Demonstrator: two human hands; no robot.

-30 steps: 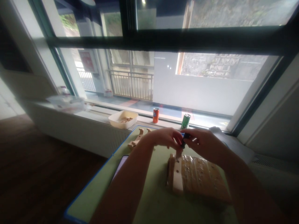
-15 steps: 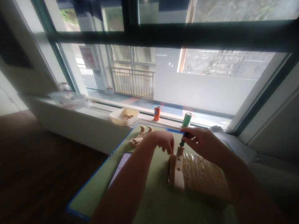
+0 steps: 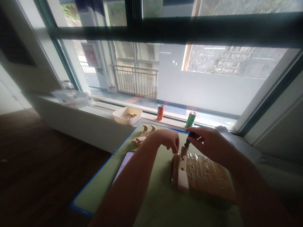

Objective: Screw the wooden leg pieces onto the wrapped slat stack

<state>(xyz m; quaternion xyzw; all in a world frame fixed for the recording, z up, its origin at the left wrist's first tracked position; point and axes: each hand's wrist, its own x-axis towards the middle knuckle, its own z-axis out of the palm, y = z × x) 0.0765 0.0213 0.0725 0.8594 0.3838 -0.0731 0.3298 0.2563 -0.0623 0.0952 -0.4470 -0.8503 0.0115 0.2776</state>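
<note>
Big window [image 3: 153,30] behind everything, a bit hazy on my feed, with a green table [image 3: 157,192] under it, blue along the edge. I'll use the block [image 3: 210,181] as my landmark: it's a brown thing in shiny clear wrap, lying flat on the table, with a pale wooden strip [image 3: 182,179] across the top near its left end. The strip has a dark hole about midway, and its far end turns up at the block's far edge. My right hand [image 3: 204,138] has a firm hold on the black handle of a screwdriver [image 3: 188,142] above that far edge, tool tilted, shaft pointing down to the left at a dark spot on the strip. Too blurry from here to say if the tip's actually seated. My left hand [image 3: 169,138] is curled over the block's far left corner, fingertips bunched right by it; honestly can't tell if they're pinching anything. Left of the block there's a phone [image 3: 124,164], partly under my forearm, and beyond that, some wooden pieces [image 3: 142,137]. Past the block, on the ledge [image 3: 151,122], sit an orange can [image 3: 160,113], a green can [image 3: 190,119] and, further left, a cream tub [image 3: 118,118] with small brown bits inside.
</note>
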